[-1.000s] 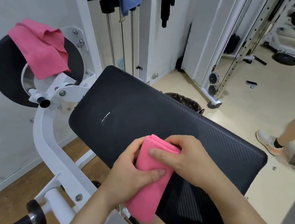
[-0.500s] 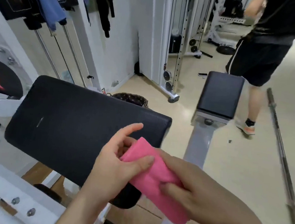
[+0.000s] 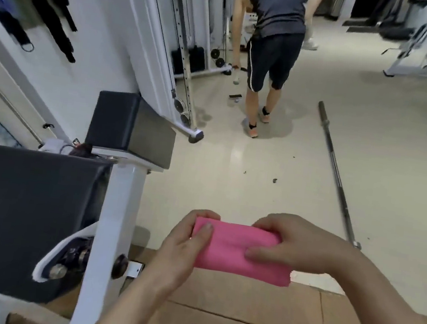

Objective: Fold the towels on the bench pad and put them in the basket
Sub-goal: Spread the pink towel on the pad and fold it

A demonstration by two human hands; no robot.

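In the head view, a folded pink cloth towel (image 3: 239, 251) was held in the air between both hands, to the right of the black padded bench pad (image 3: 20, 218) and apart from it, above the pale floor and a flattened brown cardboard sheet (image 3: 268, 319). The left hand (image 3: 182, 249) was closed round the towel's left end, thumb laid on top and fingers curled behind. The right hand (image 3: 301, 248) was clasped on the right end, thumb across the near face and fingers hooked over the far edge. The towel was judged light, soft and limp: it would sag and its layers could slip open if held by one corner. It was therefore best gripped at both short ends, or pinched through all layers along the folded edge. It was judged neither fragile nor slippery. The basket could not be made out with certainty. No brand, label or writing could be read on the towel or the equipment; the background was blurred.
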